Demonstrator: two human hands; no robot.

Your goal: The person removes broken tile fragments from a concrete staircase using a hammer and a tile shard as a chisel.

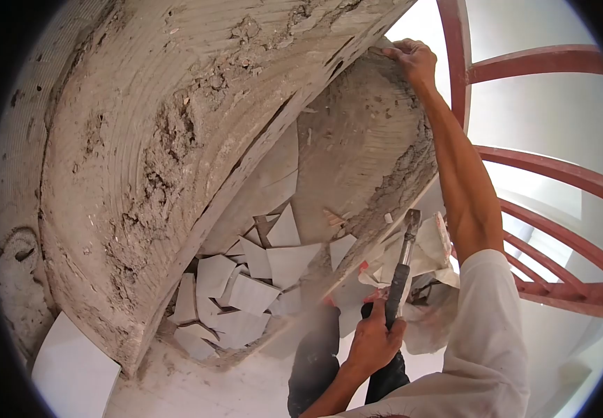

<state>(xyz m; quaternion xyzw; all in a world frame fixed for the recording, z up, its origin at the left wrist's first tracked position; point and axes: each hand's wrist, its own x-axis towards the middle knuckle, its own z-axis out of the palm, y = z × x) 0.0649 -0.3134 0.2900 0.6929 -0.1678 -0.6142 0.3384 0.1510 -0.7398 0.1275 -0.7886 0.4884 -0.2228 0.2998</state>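
My left hand [375, 341] is wrapped round the dark rubber grip of a hammer [400, 268], its metal head pointing up and away from me. At the far upper corner of a mortar-covered step [364, 132], my right hand [413, 59] reaches out with its fingers curled together. Whether those fingers grip the step's edge or a small piece there, I cannot make out. Broken white tile pieces [253, 292] lie heaped on the step between the two raw surfaces. A thin dusty haze hangs near the heap's right side.
A tall, rough concrete face [141, 153] with ridged mortar curves along the left. One white tile [75, 366] stands at the lower left. Red curved metal bars [545, 63] form a railing on the right. Crumpled pale sheeting [430, 251] lies beyond the hammer.
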